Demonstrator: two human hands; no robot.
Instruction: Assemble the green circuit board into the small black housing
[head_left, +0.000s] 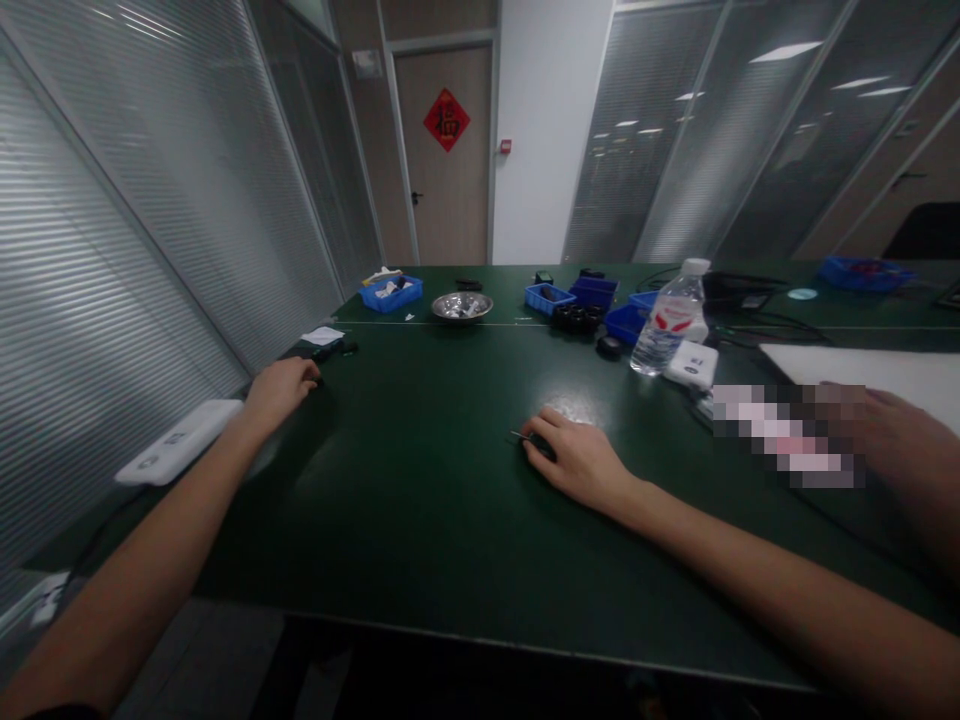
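My left hand [279,390] reaches far out to the left edge of the dark green table [420,500], fingers curled down over a small dark object [318,381] that I cannot make out. My right hand [576,458] rests near the table's middle, fingers closed over a small dark thing with a thin metal tip [519,436] sticking out to the left. Another person's hand [892,430] lies at the right beside a blurred patch.
A clear water bottle [670,320] stands right of centre, a white box [693,364] beside it. Blue bins [391,292] [592,296] and a metal bowl [462,306] sit at the back. A white device [180,440] lies at the left edge. White sheet [885,372] at right.
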